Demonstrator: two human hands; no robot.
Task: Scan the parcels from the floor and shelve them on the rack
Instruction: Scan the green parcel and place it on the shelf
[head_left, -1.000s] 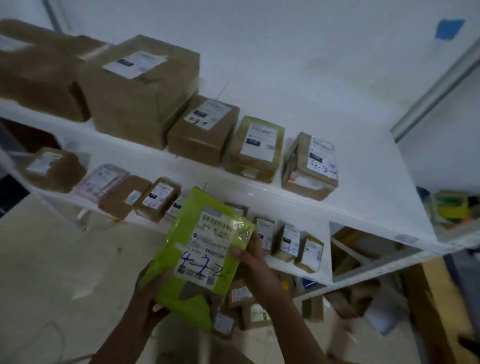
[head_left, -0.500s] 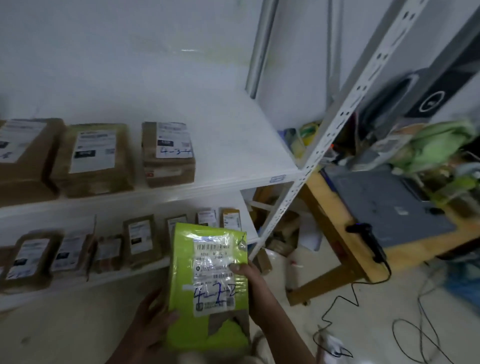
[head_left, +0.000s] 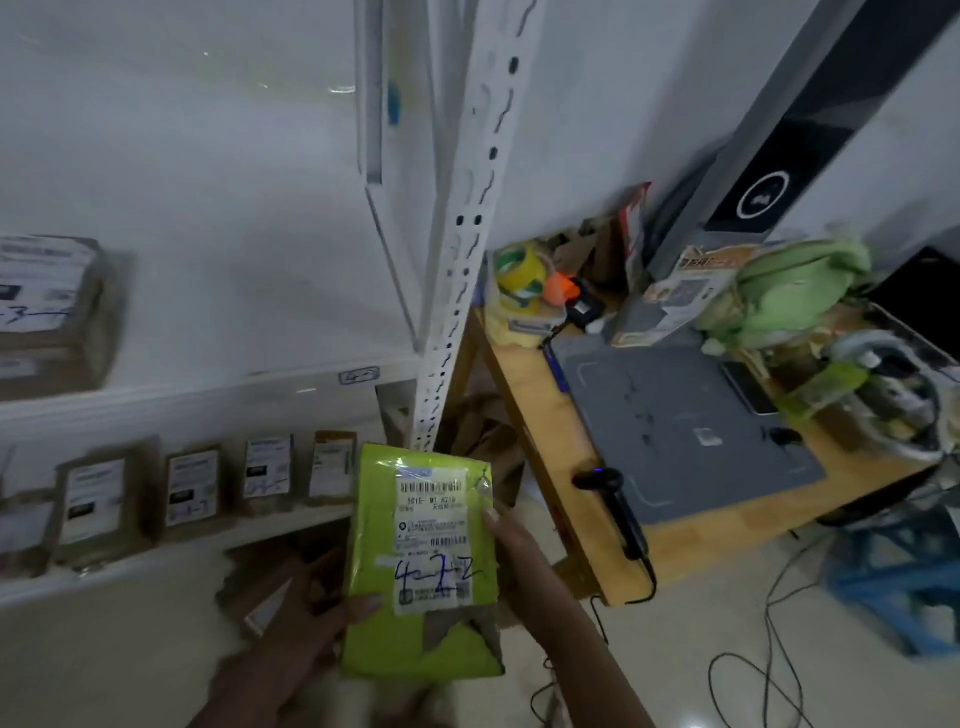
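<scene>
1. Green parcel (head_left: 421, 561): a flat, glossy lime plastic mailer, rectangular, with a white printed label, blue handwriting across it, and a torn patch near its bottom edge showing brown beneath.
2. The rack (head_left: 457, 260) is white metal with a slotted upright. Small brown parcels (head_left: 192, 488), each with a white label, stand in a row along its lower shelf. A larger brown box (head_left: 47, 312) sits at the left of the upper shelf.
3. To the right, a wooden table (head_left: 691, 540) carries a grey mat (head_left: 685, 431), and a black barcode scanner (head_left: 615, 504) lies at its front left corner. Tape rolls (head_left: 517, 270) and clutter sit along the back edge.
4. The parcel is held upright in the air before the lower shelf's right end, between both hands. The left hand (head_left: 306, 623) grips its lower left edge with the thumb on the face. The right hand (head_left: 511, 540) clasps the right edge, thumb on the label.
</scene>
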